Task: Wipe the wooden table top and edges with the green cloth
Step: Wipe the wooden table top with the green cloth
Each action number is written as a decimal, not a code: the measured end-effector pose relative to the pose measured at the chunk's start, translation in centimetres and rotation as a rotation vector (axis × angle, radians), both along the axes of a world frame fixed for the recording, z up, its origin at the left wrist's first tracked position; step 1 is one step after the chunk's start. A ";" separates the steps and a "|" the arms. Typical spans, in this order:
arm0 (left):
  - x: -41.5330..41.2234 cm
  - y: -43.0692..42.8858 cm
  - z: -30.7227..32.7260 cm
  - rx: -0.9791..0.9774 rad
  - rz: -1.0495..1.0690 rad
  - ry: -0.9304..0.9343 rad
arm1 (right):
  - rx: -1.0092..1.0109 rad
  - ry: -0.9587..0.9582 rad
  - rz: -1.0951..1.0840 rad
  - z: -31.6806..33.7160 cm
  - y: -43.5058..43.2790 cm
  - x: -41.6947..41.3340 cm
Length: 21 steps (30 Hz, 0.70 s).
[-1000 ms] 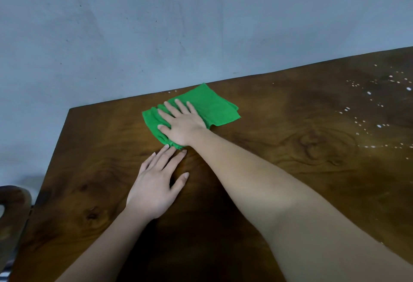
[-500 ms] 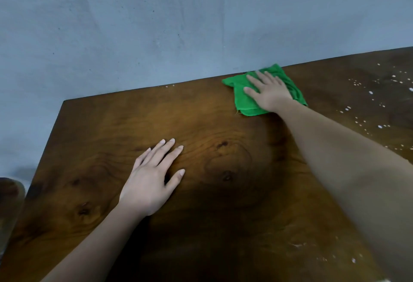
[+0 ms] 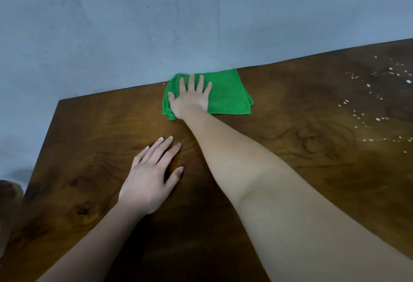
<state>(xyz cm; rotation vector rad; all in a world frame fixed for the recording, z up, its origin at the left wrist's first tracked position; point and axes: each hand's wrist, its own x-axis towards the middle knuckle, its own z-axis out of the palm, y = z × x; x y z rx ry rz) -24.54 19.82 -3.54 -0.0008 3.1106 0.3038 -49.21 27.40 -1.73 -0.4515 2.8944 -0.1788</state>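
A folded green cloth (image 3: 228, 96) lies flat on the dark wooden table (image 3: 290, 107), right at its far edge by the wall. My right hand (image 3: 192, 98) presses on the cloth's left half with straight, spread fingers. My left hand (image 3: 152, 176) rests flat on the bare wood nearer to me, fingers straight and pointing away, well apart from the cloth.
White specks and droplets (image 3: 366, 103) are scattered over the table's right part. A pale blue-grey wall (image 3: 156, 24) stands directly behind the far edge. The table's left edge runs diagonally at left, with a brown rounded chair part (image 3: 9, 194) beyond it.
My right hand slid the cloth from the left-middle out to the right along the far edge, then back toward the left. My left hand stayed flat on the wood.
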 end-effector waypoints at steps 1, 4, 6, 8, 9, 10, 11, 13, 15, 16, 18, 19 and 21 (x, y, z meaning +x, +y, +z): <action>0.0 0.0 0.0 0.003 -0.002 0.003 | 0.002 -0.002 0.098 0.0 -1.3 0.9; 0.1 0.0 -0.2 -0.006 -0.011 0.023 | 0.019 0.004 0.441 0.0 -2.1 2.9; 0.2 0.0 -0.3 -0.011 -0.014 0.026 | 0.016 0.017 0.584 0.1 -0.3 3.5; 0.4 0.1 -0.3 -0.009 -0.015 0.028 | -0.008 0.027 0.593 0.0 2.9 3.7; 0.4 0.1 -0.2 -0.009 -0.016 0.027 | -0.025 0.026 0.562 -0.1 4.8 3.6; 0.4 0.1 -0.2 -0.011 -0.016 0.026 | -0.042 0.022 0.525 -0.1 6.9 3.5; 0.4 0.1 -0.1 -0.015 -0.015 0.026 | -0.055 0.020 0.486 -0.2 9.1 3.4; 0.4 0.1 0.1 -0.021 -0.011 0.016 | -0.064 0.023 0.404 -0.5 13.8 3.2; 0.3 0.1 0.3 -0.015 -0.012 -0.005 | -0.058 0.034 0.319 -0.9 18.9 3.1; 0.3 0.1 0.4 -0.010 -0.013 -0.011 | -0.056 0.040 0.269 -1.1 21.5 3.1; 0.3 0.2 0.5 -0.007 -0.013 -0.015 | -0.056 0.054 0.154 -1.3 26.6 3.4; 0.3 0.2 0.6 -0.008 -0.012 -0.016 | -0.054 0.061 0.092 -1.4 28.9 3.6; 0.4 0.3 0.7 -0.011 -0.010 -0.023 | -0.054 0.071 -0.046 -1.5 32.7 4.5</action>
